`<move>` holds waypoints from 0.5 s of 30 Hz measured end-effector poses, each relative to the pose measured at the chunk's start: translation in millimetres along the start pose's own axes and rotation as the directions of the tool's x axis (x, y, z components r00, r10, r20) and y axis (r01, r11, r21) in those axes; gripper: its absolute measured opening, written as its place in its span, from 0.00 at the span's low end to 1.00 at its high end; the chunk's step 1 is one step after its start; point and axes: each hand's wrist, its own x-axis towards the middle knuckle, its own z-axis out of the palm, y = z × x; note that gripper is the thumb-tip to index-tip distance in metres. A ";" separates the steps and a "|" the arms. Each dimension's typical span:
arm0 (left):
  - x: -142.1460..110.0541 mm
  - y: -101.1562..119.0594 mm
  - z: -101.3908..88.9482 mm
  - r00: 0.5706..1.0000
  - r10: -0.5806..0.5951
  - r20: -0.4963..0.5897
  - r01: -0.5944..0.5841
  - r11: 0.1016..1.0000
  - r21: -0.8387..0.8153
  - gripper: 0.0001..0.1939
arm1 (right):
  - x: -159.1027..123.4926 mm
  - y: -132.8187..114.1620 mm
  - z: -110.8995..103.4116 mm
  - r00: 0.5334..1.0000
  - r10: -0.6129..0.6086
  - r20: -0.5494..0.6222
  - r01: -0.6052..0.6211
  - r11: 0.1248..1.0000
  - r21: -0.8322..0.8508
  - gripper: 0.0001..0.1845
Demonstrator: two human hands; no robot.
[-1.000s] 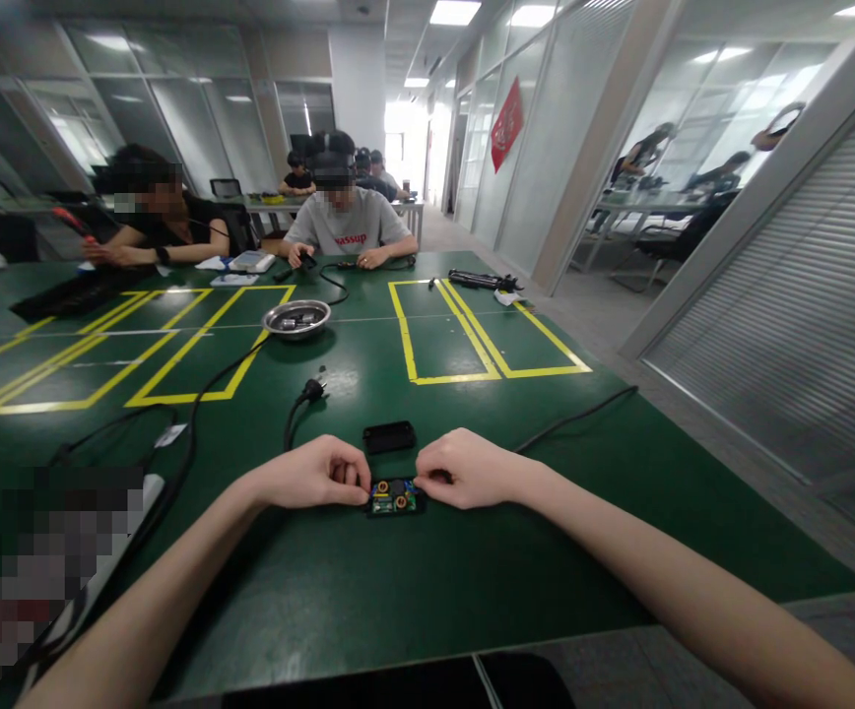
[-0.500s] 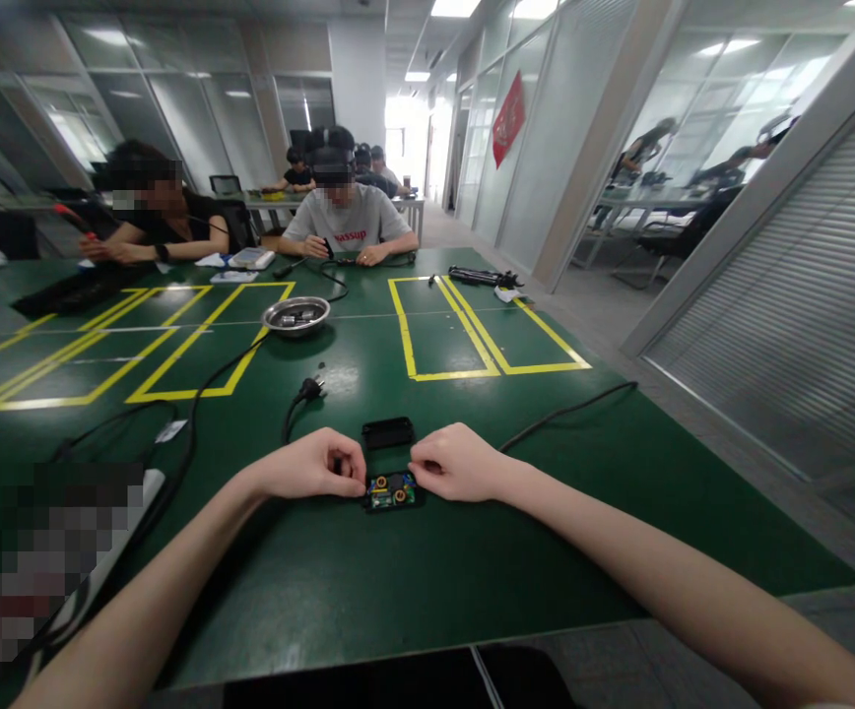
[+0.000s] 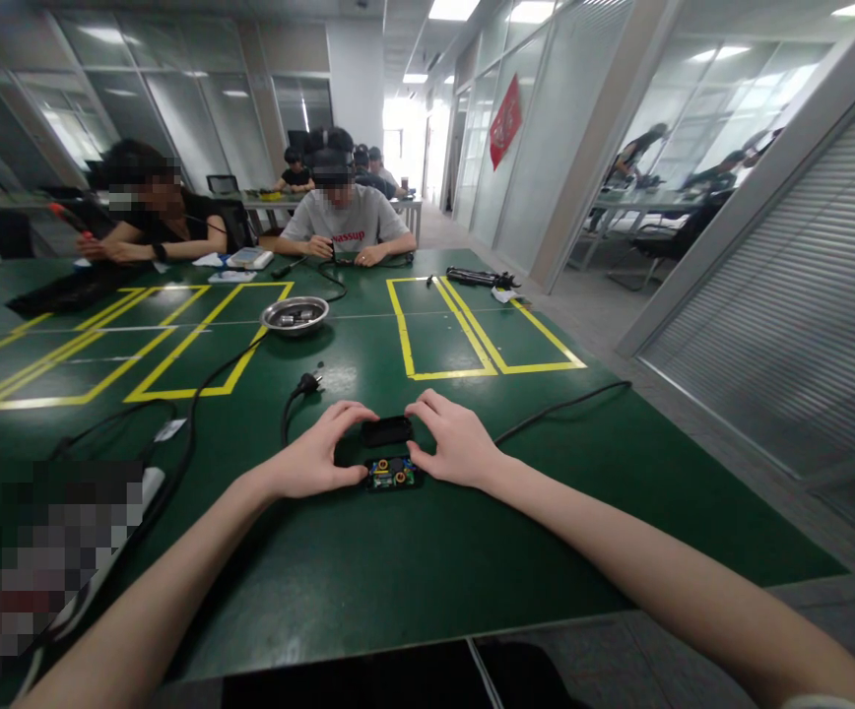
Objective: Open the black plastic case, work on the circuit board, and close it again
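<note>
A green circuit board with copper coils (image 3: 393,473) sits in the lower half of a small black case, which looks like an opened power adapter. Just beyond it lies the hollow black cover (image 3: 387,430), a narrow gap apart. My left hand (image 3: 320,448) curves round the left ends of both halves, thumb against the board half and fingertips at the cover. My right hand (image 3: 453,441) mirrors it at the right ends. Between thumb and fingers, both hands are spread wide. Part of the cover's far corners is hidden by fingertips.
Left of my hands lies a black plug (image 3: 309,384) on its cord. A steel bowl (image 3: 295,316) holds small metal parts. Another black cord (image 3: 567,409) runs right. A white power strip (image 3: 143,492) is at left. Co-workers sit across the green table (image 3: 309,581).
The board half has moved away from me, closer to the cover. My fingers have gone from pinching near its ends to reaching forward onto the cover, thumbs staying by the board.
</note>
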 end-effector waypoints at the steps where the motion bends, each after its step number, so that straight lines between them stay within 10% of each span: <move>1: 0.1 -1.7 1.7 1.000 0.019 -0.009 -0.019 1.000 0.025 0.35 | -0.3 2.5 2.3 0.999 -0.022 -0.030 0.022 1.000 0.022 0.24; 15: -1.8 11.8 8.0 0.998 0.057 0.009 -0.053 0.968 -0.246 0.32 | -3.5 6.3 -2.8 0.980 -0.198 -0.031 0.193 0.896 0.401 0.17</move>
